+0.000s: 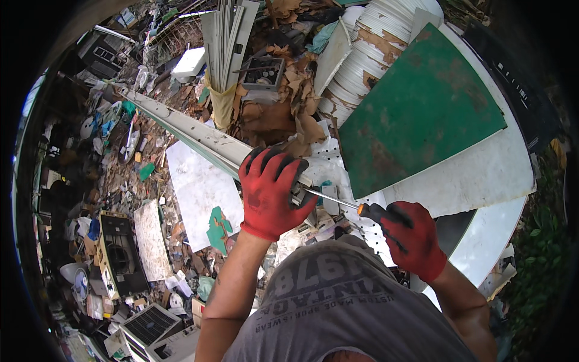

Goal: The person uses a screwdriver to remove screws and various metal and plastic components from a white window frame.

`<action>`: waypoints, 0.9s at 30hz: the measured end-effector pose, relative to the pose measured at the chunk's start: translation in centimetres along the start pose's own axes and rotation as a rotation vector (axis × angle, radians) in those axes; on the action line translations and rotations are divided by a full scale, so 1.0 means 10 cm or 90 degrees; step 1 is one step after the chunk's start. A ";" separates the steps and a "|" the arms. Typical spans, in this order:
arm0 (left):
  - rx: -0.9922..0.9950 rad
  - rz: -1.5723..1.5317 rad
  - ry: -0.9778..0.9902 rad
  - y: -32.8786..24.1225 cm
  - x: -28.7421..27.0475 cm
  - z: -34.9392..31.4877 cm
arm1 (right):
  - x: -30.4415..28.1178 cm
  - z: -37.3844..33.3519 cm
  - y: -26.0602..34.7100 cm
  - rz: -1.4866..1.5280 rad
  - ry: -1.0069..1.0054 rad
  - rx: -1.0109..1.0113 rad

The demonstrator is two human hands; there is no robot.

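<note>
My left hand (269, 193), in a red glove with black fingertips, is wrapped over the near end of a long whitish metal channel (184, 128). The channel slants away to the far left. In my right hand (413, 236), gloved the same way, is a screwdriver (338, 200) with a black and orange handle. Its thin steel shaft points left, toward the channel's end beside my left thumb. The glove and fingers hide the screwdriver's tip, so I cannot tell exactly what it touches.
A green panel (425, 111) lies over white sheets at the right. Behind it stands a ribbed white drum (368, 57). Upright strips (228, 51) rise from a yellowish sack (222, 107). Scattered scrap covers the ground at left, with a dark-fronted casing (120, 253) and a white sheet (202, 190).
</note>
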State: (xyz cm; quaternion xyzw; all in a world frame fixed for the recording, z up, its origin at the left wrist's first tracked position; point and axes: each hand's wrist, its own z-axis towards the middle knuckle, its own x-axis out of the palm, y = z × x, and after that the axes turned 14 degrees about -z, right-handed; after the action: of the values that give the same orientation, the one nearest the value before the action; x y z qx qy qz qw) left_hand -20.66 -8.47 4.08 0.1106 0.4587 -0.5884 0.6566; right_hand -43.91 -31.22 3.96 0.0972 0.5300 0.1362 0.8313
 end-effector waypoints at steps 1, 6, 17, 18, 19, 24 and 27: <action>-0.004 0.002 0.004 0.01 -0.01 -0.01 | 0.03 0.01 -0.03 -0.009 -0.021 -0.019; -0.001 0.008 -0.001 -0.01 -0.01 -0.04 | -0.11 0.12 0.20 0.925 0.141 0.550; 0.006 0.007 -0.008 -0.01 -0.04 -0.06 | 0.20 -0.14 0.03 0.038 -0.101 0.029; 0.003 0.011 -0.009 -0.02 -0.04 -0.07 | 0.24 -0.21 0.03 0.181 -0.073 0.134; 0.001 0.013 -0.008 -0.02 -0.04 -0.08 | 0.26 -0.22 0.07 0.331 -0.086 0.202; 0.005 0.009 -0.013 -0.02 -0.06 -0.11 | 0.01 -0.17 0.22 0.683 0.111 0.475; 0.008 0.007 -0.013 -0.03 -0.07 -0.10 | 0.03 -0.27 0.16 0.691 0.135 0.483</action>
State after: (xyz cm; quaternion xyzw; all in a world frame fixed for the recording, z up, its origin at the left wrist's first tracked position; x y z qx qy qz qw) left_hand -21.26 -7.40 4.18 0.1117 0.4477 -0.5886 0.6639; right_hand -46.41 -29.53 3.12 0.6216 0.4961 0.3477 0.4965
